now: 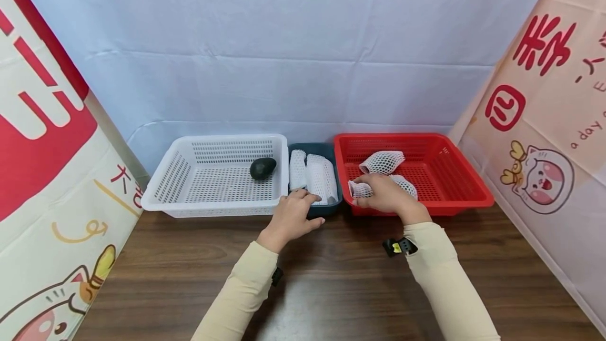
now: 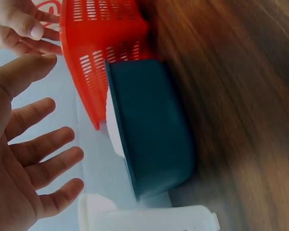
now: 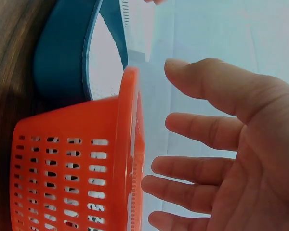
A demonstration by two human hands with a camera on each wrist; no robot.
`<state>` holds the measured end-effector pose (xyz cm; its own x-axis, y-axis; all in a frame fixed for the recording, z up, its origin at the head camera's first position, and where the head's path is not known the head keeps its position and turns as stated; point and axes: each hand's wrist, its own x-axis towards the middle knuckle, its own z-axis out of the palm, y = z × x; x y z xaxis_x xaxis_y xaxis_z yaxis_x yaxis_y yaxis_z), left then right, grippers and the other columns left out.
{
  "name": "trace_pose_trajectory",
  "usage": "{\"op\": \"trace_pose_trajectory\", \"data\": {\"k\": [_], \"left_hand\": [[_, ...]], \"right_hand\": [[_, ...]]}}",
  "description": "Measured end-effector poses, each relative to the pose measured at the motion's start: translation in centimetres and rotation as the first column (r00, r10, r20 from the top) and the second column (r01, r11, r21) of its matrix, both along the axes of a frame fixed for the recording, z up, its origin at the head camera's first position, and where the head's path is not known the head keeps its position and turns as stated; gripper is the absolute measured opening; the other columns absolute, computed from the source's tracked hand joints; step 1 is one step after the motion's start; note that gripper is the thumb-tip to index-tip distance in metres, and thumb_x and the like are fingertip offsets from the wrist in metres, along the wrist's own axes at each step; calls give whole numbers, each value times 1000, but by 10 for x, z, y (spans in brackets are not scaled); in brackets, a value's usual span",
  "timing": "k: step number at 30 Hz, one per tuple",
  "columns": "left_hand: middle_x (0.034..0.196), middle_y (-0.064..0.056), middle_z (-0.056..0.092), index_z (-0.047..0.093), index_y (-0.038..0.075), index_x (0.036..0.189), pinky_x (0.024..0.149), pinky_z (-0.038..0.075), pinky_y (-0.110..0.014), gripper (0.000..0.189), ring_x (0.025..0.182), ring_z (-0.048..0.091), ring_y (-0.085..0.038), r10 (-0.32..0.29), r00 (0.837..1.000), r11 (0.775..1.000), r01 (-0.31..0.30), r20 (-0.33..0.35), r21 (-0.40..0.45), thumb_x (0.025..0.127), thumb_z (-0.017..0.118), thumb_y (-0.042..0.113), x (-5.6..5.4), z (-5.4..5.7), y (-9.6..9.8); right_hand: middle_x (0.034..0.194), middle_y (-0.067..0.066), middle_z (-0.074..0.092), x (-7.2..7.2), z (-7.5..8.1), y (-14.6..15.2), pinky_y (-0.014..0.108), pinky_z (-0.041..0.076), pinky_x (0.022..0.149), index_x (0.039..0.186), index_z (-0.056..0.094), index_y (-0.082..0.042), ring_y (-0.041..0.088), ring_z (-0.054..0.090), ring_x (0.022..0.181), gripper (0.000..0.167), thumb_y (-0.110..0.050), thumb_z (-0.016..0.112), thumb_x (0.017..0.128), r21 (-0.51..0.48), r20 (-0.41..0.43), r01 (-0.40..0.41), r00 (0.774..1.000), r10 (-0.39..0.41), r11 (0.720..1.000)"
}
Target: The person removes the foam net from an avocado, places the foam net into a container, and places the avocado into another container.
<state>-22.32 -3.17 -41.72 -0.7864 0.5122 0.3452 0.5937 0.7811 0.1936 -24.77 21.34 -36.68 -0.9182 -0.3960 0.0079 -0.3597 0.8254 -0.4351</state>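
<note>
My left hand [image 1: 294,216], fingers spread, hovers at the near side of a dark teal bin [image 2: 151,130] that holds several white foam net sleeves [image 1: 321,175]. Above the near left corner of a red basket [image 1: 466,193], my right hand [image 1: 385,196] reaches out with loose, parted fingers and nothing in them. Inside that basket lie white net-wrapped pieces, one toward the back [image 1: 382,162] and others partly hidden under the right hand. In the white basket [image 1: 163,193] on the left, a dark green avocado [image 1: 262,168] lies bare near the right wall.
The three containers stand side by side at the back of a brown wooden table [image 1: 331,288], the teal bin between the two baskets. A pale cloth [image 1: 284,41] hangs behind them. Printed banners [image 1: 535,120] flank the table on both sides.
</note>
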Motion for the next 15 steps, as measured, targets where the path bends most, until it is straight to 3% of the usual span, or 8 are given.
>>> {"op": "trace_pose_trajectory", "data": {"k": [15], "left_hand": [[107, -4, 58, 64, 15, 117, 73, 48, -38, 46, 96, 54, -19, -47, 998, 998, 49, 46, -28, 80, 70, 42, -4, 0, 21]], "right_hand": [[117, 21, 58, -20, -6, 10, 51, 42, 88, 121, 58, 3, 34, 54, 101, 47, -16, 70, 80, 52, 59, 21, 998, -24, 998]]}}
